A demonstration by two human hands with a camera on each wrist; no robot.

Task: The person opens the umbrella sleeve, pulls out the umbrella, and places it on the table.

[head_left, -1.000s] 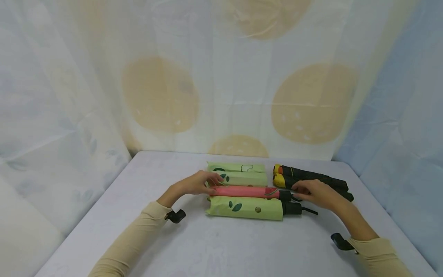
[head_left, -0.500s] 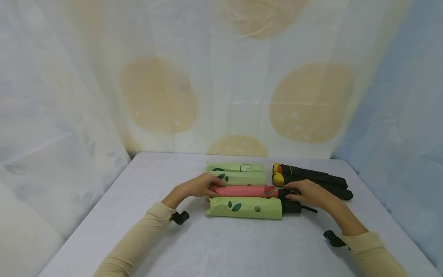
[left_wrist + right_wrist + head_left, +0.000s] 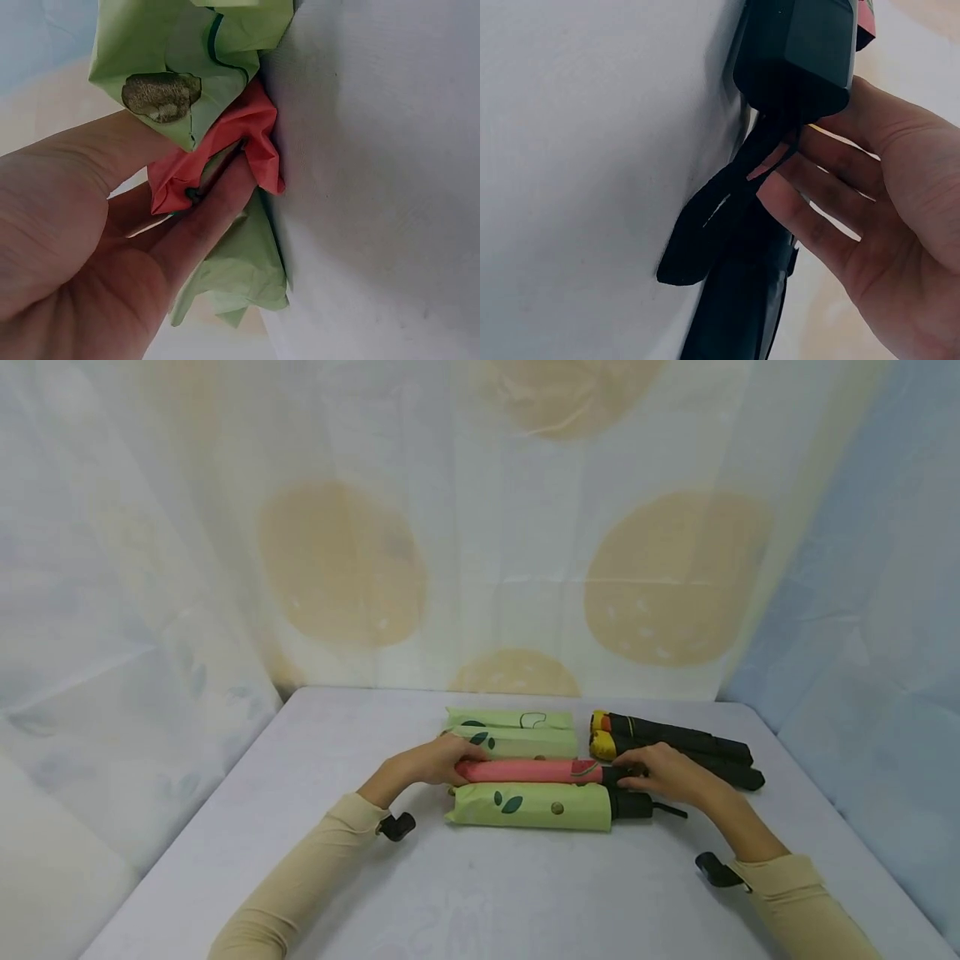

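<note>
A folded pink umbrella lies across the table between green folded umbrellas. My left hand holds its left end: in the left wrist view the pink fabric tip sits between my thumb and forefinger. My right hand rests at the other end, its nearly straight fingers against the umbrella's black handle. In front lies a green umbrella with leaf prints, a black handle and a wrist strap.
Two more green umbrellas lie behind the pink one. Two black umbrellas with yellow ends lie at the back right. The grey table is ringed by patterned curtain. Black camera mounts sit at both wrists.
Both hands have closed in on the ends of the pink umbrella: the right hand slid left onto its handle, and the left hand settled round the left tip.
</note>
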